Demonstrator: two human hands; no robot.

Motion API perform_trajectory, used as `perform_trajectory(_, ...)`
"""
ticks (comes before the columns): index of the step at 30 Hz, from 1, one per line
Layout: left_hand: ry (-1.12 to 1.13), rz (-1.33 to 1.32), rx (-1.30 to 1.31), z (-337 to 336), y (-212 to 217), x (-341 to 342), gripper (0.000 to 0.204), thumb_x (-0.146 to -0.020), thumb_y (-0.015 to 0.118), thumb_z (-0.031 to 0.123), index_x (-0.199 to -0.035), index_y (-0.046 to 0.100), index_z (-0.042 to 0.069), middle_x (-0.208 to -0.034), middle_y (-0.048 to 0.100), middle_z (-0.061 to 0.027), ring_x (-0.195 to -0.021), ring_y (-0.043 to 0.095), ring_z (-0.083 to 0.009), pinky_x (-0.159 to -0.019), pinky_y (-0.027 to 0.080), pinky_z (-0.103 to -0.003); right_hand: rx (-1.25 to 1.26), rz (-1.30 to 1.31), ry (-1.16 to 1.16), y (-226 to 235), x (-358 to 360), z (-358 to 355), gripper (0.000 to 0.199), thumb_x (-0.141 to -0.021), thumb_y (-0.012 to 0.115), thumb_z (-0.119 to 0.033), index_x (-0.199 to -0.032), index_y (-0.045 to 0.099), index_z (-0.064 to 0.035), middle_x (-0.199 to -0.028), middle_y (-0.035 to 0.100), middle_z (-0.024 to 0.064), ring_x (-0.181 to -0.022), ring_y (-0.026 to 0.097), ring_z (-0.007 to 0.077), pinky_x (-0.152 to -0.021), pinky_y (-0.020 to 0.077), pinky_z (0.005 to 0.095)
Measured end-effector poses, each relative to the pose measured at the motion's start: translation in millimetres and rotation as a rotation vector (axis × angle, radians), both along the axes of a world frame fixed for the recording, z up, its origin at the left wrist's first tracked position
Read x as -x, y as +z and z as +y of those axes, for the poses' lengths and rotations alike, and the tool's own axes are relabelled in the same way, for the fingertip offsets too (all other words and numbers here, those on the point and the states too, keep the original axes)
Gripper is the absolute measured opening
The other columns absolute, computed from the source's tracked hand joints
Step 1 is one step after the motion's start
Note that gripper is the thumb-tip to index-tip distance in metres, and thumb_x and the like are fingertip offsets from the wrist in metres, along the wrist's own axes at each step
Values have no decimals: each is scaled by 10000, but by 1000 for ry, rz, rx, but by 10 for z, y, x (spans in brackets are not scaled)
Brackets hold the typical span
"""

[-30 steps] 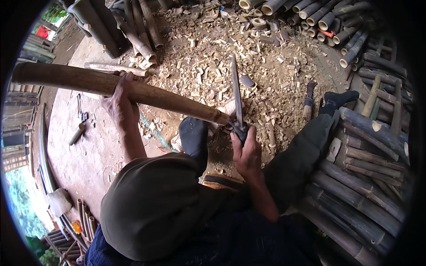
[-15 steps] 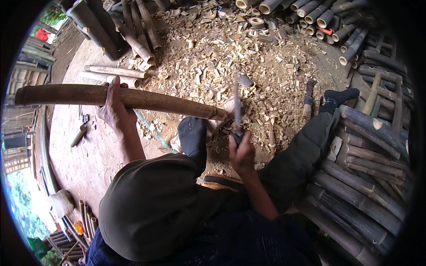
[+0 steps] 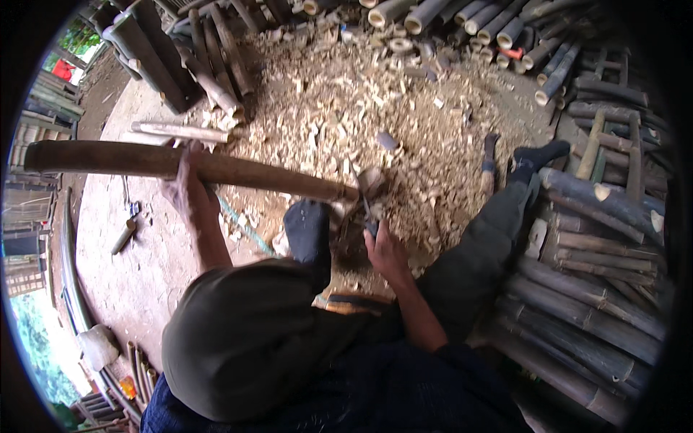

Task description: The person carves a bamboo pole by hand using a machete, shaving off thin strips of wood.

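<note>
My left hand (image 3: 193, 198) is wrapped around a thick brown bamboo pole (image 3: 267, 177), which slants slightly down to the right. In my right hand (image 3: 388, 252) is the dark handle of a knife, its narrow blade (image 3: 364, 200) blurred by motion. The blade is at the pole's right end; whether it touches the bamboo I cannot tell. Beside that end is a pale wooden block (image 3: 372, 181), partly hidden by the blade and pole. My foot in a dark sock (image 3: 308, 227) is just below the pole, close to its right end.
Pale wood chips (image 3: 325, 108) cover the ground ahead. Another blade with a wrapped handle (image 3: 489, 162) lies near my outstretched right foot (image 3: 538, 155). A wooden-handled tool (image 3: 124, 237) lies at left. Bamboo poles are stacked at right (image 3: 577, 303) and far right (image 3: 491, 22).
The knife has come down and left toward the pole's end, its blade previously raised upright. The surroundings have shifted slightly left in the view.
</note>
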State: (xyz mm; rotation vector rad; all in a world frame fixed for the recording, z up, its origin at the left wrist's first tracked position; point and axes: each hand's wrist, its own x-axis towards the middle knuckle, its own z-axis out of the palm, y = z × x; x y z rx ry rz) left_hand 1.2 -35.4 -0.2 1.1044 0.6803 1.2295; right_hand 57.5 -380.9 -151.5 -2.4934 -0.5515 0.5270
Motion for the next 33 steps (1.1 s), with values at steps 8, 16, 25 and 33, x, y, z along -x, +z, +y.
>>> perform_trajectory(8, 190, -34, 133, 49, -162, 45, 452, -778, 870, 76, -1133, 600, 5, -896, 671, -78, -788, 645, -159, -733, 540, -316, -372, -44, -58, 1060, -4, 166, 319, -982, 633, -198, -1138, 472, 29, -834, 667, 273, -773, 668, 474, -624, 530, 499)
perform_trajectory(16, 58, 5, 34, 32, -132, -44, 447, -809, 815, 50, -1190, 588, -6, -933, 676, -109, -844, 687, -215, -758, 571, -359, 7, 59, -2, 352, -98, 122, 381, -1020, 544, -339, -1158, 438, 0, -880, 677, 293, -796, 675, 481, -651, 537, 539)
perform_trajectory(25, -227, -137, 60, 219, -249, -65, 424, -802, 768, -8, -1178, 572, -16, -1011, 658, -100, -907, 682, -210, -856, 552, -345, -17, 17, -82, 361, -21, 174, 385, -1024, 542, -358, -1164, 456, -10, -822, 678, 258, -768, 673, 470, -648, 513, 568)
perform_trajectory(33, -228, -127, 42, 180, -118, -20, 433, -790, 760, -38, -1168, 555, 4, -1026, 646, -106, -917, 667, -210, -852, 562, -359, -409, -32, -80, 1086, 12, 298, 363, -1022, 553, -315, -1143, 464, 16, -802, 660, 263, -753, 670, 457, -619, 512, 544)
